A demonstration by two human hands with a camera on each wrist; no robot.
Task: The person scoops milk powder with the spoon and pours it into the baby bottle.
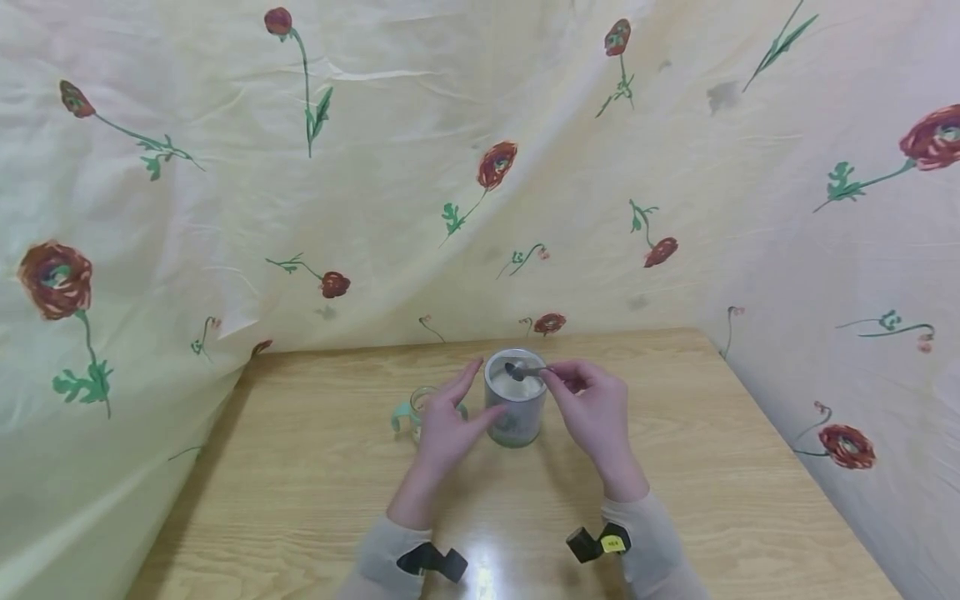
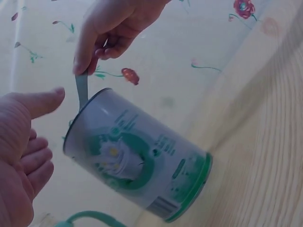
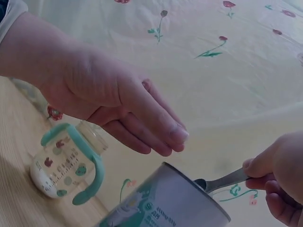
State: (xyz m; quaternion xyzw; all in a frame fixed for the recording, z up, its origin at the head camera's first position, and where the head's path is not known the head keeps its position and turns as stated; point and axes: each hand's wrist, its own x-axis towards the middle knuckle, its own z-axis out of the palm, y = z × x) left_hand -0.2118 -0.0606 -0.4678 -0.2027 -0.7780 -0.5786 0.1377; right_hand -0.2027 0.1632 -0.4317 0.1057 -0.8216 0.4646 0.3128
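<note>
A white and green tin (image 1: pixel 514 418) stands upright on the table, its top uncovered and something pale inside. My right hand (image 1: pixel 596 408) pinches the handle of a metal spoon (image 3: pixel 229 180), whose bowl is at the tin's mouth. How much the bowl holds cannot be seen. Close to the tin's left side, my left hand (image 1: pixel 448 427) has its thumb and fingers spread and holds nothing; in the left wrist view it is apart from the tin. Behind that hand is a clear baby bottle (image 3: pixel 64 165) with mint-green handles, lidless, with white contents at its bottom.
The wooden table (image 1: pixel 315 483) carries the tin and the bottle. A pale cloth (image 1: pixel 390 192) with red flowers hangs behind the table and along its sides. Each wrist wears a small black camera.
</note>
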